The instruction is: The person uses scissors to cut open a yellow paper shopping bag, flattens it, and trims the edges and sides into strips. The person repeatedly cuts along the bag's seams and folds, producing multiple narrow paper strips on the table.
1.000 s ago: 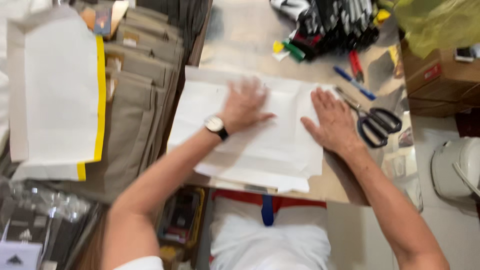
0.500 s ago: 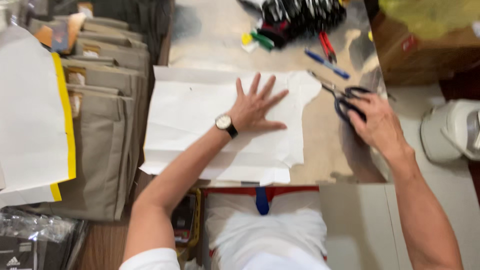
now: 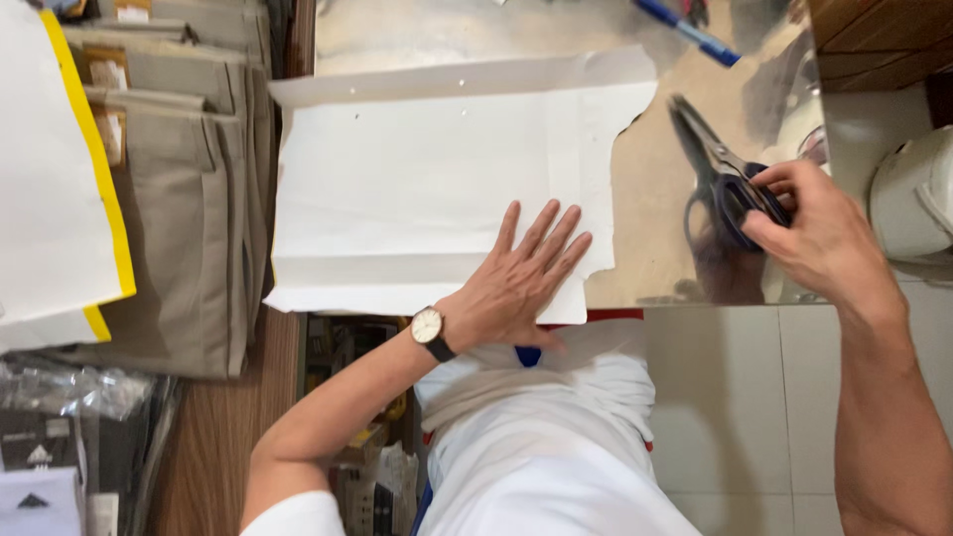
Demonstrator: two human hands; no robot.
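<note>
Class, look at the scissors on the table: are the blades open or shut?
Shut. The scissors lie flat on the table, blades together in one line, while the right hand grips the handles.

blue pen [image 3: 685, 33]: top-cut | scissors [image 3: 723, 179] handles: hidden by right hand [image 3: 819, 238]

It looked like a garment workshop or shop: folded khaki trousers [image 3: 184, 199] were stacked beside a metal worktable [image 3: 655, 238], with scissors [image 3: 725, 179] and packaged stock [image 3: 60, 397].
</note>
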